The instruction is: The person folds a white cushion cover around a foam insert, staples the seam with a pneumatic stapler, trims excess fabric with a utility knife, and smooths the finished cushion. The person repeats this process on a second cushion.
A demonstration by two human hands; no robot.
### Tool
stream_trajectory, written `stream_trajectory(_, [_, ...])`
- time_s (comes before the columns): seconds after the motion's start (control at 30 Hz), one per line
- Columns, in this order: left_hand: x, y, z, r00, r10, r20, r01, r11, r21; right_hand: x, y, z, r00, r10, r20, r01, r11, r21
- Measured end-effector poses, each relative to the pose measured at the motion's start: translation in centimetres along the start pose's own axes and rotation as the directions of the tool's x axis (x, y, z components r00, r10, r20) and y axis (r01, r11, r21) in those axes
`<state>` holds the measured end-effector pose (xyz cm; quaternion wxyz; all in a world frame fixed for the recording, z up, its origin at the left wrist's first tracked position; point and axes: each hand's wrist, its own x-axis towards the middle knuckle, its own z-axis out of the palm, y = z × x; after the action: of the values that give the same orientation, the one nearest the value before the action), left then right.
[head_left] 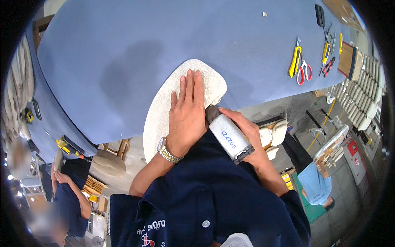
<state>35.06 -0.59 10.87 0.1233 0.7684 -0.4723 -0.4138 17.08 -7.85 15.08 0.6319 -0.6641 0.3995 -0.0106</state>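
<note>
A cream, fabric-covered seat pad (158,113) with rounded ends lies over the near edge of the blue table, reaching toward my body. My left hand (186,113) rests flat on top of it, fingers stretched forward. Just to the right, my right hand (247,129) is wrapped around a staple gun (227,133) with a silver body. Its dark nose is close to the pad's right edge, beside my left wrist. Whether the nose touches the fabric I cannot tell. The handle is mostly hidden under my palm and the body.
The blue padded table (255,49) spreads ahead. At its right lie a yellow utility knife (295,59), red-handled scissors (304,72), a yellow screwdriver (326,51) and red pliers (329,66). One co-worker (74,185) stands at left, another (314,183) at right. Stacked seat pads (364,94) line the right.
</note>
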Motion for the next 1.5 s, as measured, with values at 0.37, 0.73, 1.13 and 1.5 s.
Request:
stream_trajectory(0.37, [-7.6, -1.4, 1.4, 0.981, -0.122, -0.154, 0.142, 0.982, 0.125, -1.0, 2.9, 0.8, 0.963, -0.243, -0.115, 0.238, 0.970, -0.058])
stream_trajectory(0.73, [-1.8, 3.7, 0.7, 0.949, 0.024, -0.315, 0.042, 0.978, 0.203, -1.2, 7.9, -9.4, 0.844, -0.335, -0.418, 0.168, 0.907, -0.386])
stream_trajectory(1.13, [-0.7, 5.3, 6.7, 0.852, 0.086, -0.516, 0.053, 0.967, 0.249, 5.1, 6.3, -4.2, 0.917, -0.257, -0.305, 0.224, 0.964, -0.140])
stream_trajectory(1.5, [5.4, -1.6, 1.4, 0.998, 0.050, -0.038, -0.062, 0.760, -0.646, 9.8, 10.6, -2.2, 0.878, -0.431, -0.207, 0.478, 0.806, 0.350])
